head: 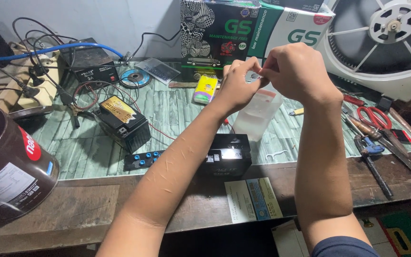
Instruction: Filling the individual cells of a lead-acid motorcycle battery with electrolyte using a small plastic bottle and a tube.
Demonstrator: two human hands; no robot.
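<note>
Two hands pinch one clear plastic bag [259, 112] above the black battery [228, 159].
Left hand [238, 83] and right hand [295, 69] both clamp its top edge; it looks light, limp and slippery.

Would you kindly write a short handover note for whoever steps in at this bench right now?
Left hand and right hand: both raised, fingertips pinching the top edge of a clear plastic bag; grip closed on it.
Directly below the bag, a small black battery stands near the bench's front edge, two cards before it.
A second battery with clip leads sits to the left, a black strip with blue caps beside it.
Scissors and hand tools lie right.
Done: bag picked up. Left: whether the bag is open cannot be told.
</note>
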